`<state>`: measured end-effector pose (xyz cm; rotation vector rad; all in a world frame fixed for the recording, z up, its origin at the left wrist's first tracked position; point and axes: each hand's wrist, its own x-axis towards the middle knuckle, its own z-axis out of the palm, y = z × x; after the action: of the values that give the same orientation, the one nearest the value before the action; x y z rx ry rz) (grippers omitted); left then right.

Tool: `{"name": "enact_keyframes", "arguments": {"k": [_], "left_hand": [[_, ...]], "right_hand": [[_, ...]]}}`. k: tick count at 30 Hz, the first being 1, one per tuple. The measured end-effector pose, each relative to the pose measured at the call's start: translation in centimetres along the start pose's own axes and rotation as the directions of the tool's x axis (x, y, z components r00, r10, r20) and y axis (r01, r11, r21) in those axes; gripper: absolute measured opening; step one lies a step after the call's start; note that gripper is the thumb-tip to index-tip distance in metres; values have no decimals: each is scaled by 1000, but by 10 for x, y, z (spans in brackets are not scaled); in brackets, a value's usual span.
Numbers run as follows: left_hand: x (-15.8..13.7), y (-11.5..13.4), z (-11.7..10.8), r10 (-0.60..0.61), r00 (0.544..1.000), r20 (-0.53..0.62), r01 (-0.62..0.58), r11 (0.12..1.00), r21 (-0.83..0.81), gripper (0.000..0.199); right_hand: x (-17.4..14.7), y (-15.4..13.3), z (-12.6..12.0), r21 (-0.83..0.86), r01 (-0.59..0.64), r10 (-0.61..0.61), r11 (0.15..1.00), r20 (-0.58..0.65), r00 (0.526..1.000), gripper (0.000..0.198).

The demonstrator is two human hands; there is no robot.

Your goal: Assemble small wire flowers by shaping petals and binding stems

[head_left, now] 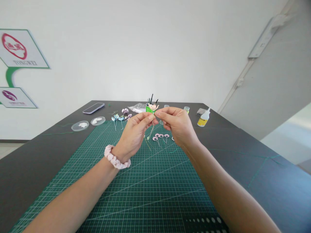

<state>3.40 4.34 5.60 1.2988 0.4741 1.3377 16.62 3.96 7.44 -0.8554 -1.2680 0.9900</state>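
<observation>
The pale pink flower (153, 107), its petals seemingly already assembled, is held above the cutting mat (145, 187) — left hand (137, 127) pinching its stem, right hand (178, 124) closed fingertip-to-fingertip at its base — while pink loops (161, 136) lie apart, apparently unattached.

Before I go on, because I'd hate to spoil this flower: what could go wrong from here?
The pale pink flower might bend if the left hand or right hand, both just below it, presses too hard. Lowering either could crush the small pink pieces on the mat.
</observation>
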Motion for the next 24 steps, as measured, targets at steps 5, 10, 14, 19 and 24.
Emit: {"name": "enact_keyframes", "arguments": {"k": [5,10,14,19,24], "left_hand": [[2,0,-2,-39,997,69,45,996,-82,17],[2,-3,-4,-85,991,106,100,985,-139,20],[2,-3,-6,-148,981,126,167,972,-163,21],[2,-4,-7,-177,972,157,205,962,-182,24],[3,-5,-7,-203,964,169,237,948,-211,24]], "right_hand": [[0,0,0,23,-3,2,1000,13,1000,11],[-1,0,0,45,-3,2,999,36,999,10],[-2,0,-1,56,-6,3,998,53,999,10],[-3,-2,0,49,-33,30,998,54,998,11],[-2,-1,1,91,-36,30,995,70,997,10]]}}
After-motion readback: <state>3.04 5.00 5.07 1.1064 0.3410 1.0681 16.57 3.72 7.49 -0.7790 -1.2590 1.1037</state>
